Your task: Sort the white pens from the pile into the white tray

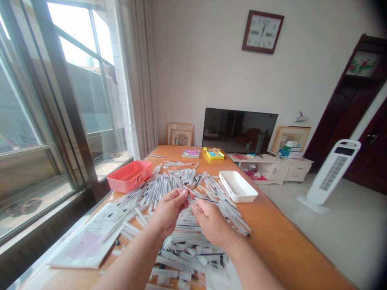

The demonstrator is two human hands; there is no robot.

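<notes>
Spanning the lower view, wooden table point(281, 237) is strewn w/ a big heap of clear, white & black pen parts point(155, 191), spread from near edge to past mid-table. Dark TV point(240, 131) is stood beyond far end. Flat plastic packet point(83, 243) is laid on L side, partly overlapped by parts. Pink basket point(119, 185) is set at L edge, just beside heap; white tray point(238, 187) is set near heap's R side. L hand point(171, 206) & R hand point(211, 221) are held close together above heap's middle. Yellow box point(214, 156) & book point(190, 154) are seen near each other at far end. Btwn the hands, slim pen piece point(190, 198) is pinched by both thumbs & fingers, partly hidden.
</notes>
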